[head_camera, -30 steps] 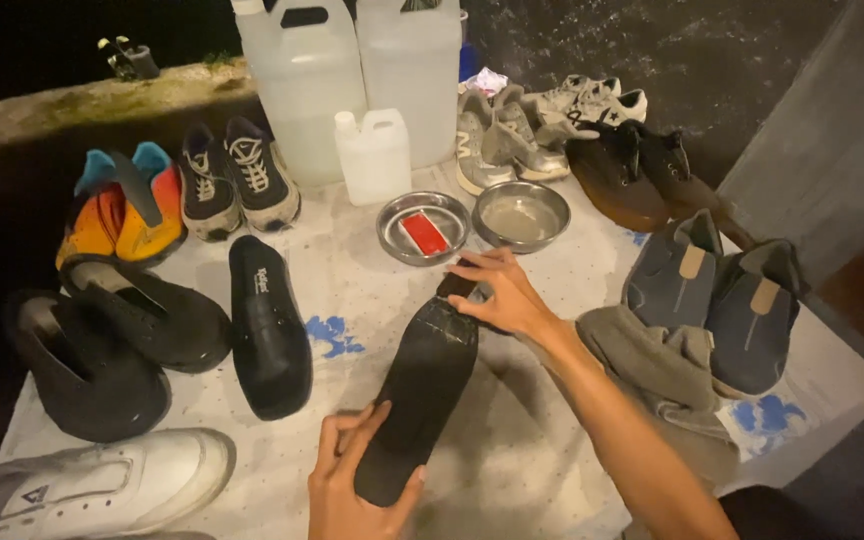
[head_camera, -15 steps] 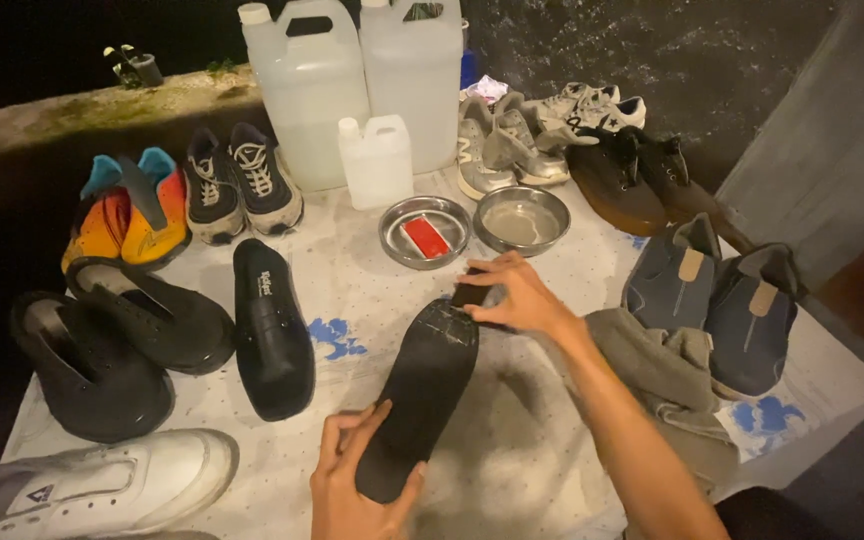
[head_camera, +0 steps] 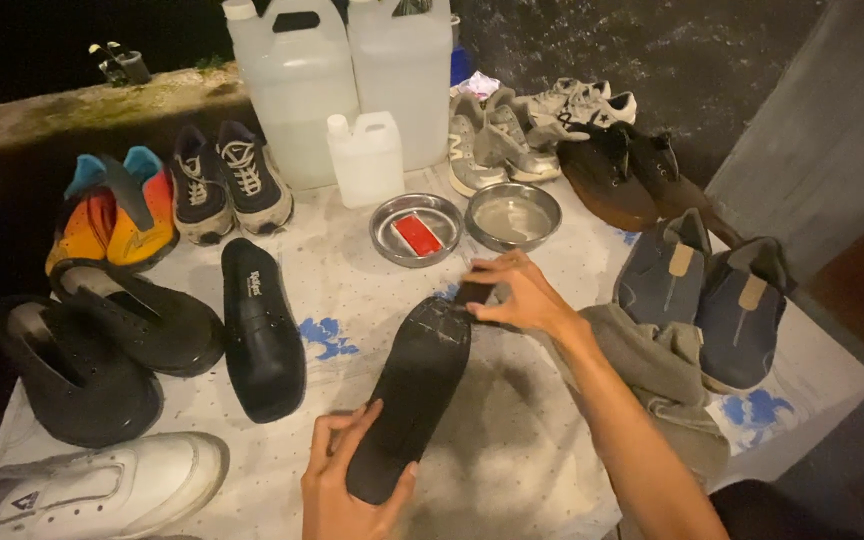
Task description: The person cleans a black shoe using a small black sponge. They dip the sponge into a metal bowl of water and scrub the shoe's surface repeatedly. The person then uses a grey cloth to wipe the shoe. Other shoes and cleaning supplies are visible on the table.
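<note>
**Both hands on a black insole**

Now a long black insole [head_camera: 415, 385] is lying slantwise on the speckled white cloth [head_camera: 512, 450] at the middle of the table, its heel end toward the person and its toe end pointing up toward the bowls. The left hand [head_camera: 344, 485] is gripping the near end, fingers curled up one edge and thumb hooking over the other. The right hand [head_camera: 514, 292] is pinching the far end, fingertips closed down on the tip, with the forearm crossing a grey cloth [head_camera: 657, 370] that is bunched just beside the insole.

Just left of the insole a black slip-on shoe [head_camera: 260, 325] is lying sole-down, and beyond it two black clogs [head_camera: 102, 345] are sitting close together. A white sneaker [head_camera: 112, 490] is poking in at the lower left corner. Behind the right hand, a steel bowl with a red block [head_camera: 417, 230] and a second steel bowl [head_camera: 512, 215] are standing side by side. A small white jug [head_camera: 367, 158] is standing in front of two big translucent jerrycans [head_camera: 352, 80]. Orange and blue shoes [head_camera: 112, 210], dark sneakers [head_camera: 230, 180], grey sneakers [head_camera: 492, 140], brown shoes [head_camera: 627, 180] and blue slip-ons [head_camera: 707, 290] are ringing the table's edges.
</note>
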